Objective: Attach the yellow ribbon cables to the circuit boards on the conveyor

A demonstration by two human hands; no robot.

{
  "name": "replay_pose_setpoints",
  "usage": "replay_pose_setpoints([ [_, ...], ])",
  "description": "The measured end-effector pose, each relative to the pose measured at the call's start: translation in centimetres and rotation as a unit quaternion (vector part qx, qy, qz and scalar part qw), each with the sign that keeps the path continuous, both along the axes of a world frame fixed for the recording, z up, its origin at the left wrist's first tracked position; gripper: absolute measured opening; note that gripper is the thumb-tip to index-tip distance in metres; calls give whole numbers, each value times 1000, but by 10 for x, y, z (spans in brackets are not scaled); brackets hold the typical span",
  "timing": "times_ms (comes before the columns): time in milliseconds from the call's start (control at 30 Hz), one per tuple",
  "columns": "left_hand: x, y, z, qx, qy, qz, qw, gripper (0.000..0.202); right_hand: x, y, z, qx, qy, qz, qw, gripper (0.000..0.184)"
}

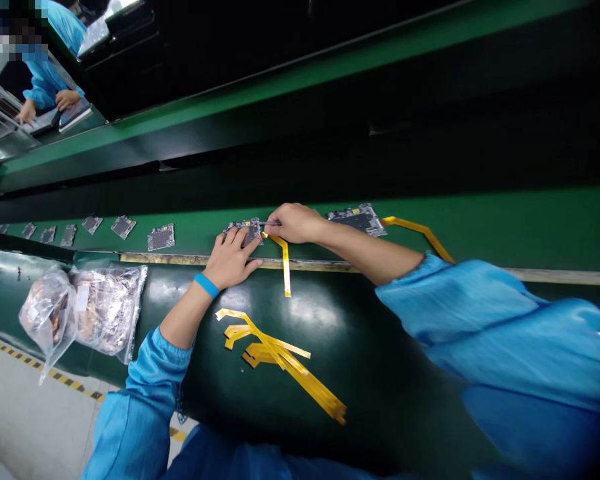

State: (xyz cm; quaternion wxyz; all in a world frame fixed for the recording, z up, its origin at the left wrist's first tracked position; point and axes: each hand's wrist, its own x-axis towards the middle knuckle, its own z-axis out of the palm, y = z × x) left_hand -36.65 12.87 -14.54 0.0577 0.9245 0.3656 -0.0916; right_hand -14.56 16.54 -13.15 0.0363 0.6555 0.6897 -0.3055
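Factory floor of pale concrete [25, 413], edged by black-and-yellow hazard tape [45, 365], runs beside a long assembly line. Its dark green apron [380, 373] slopes up to a metal rail [190, 259] and a green conveyor belt [480, 227], which crosses the view at a slight tilt. Across the line at upper left, a co-worker's blue sleeve [45, 87] and two hands [67, 100] sit over a flat dark device [75, 115]. Two clear plastic bags [107, 310] of copper-coloured parts lie on the apron, near a loose bundle of yellow flex cables [275, 353].

Grey circuit boards [161, 237] stand in a spaced row along the belt. One circuit board [245, 230] lies on the belt between the hands, its yellow flex cable [284, 267] running straight toward the wearer, across the rail and onto the apron. The left hand [230, 260], wearing a blue wristband [207, 285], is pressed down with its fingers [237, 237] spread over the board. The right hand [294, 223] has its fingers curled, pinching a thin metal tool [271, 223] whose tip points left at the board; its exact type is too small to tell.
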Motion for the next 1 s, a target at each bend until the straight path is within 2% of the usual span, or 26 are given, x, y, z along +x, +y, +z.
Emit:
replay_pose_setpoints([
  [200,12,-4,4,18,42,-13,999,64,5,-10,-2,12,-7,-6,1000,29],
  [367,22,-8,9,37,61,-28,997,64,18,-22,-14,76,23,-16,997,43],
  [600,32,-8,14,26,81,-29,996,65,23,-24,-21,80,18,10,997,26],
  [867,44,-8,7,7,37,-28,999,63,36,-28,-30,80,-6,38,996,28],
  [1000,34,-4,8,-24,-18,-25,999,56,38,-43,-30,120,22,19,992,35],
])
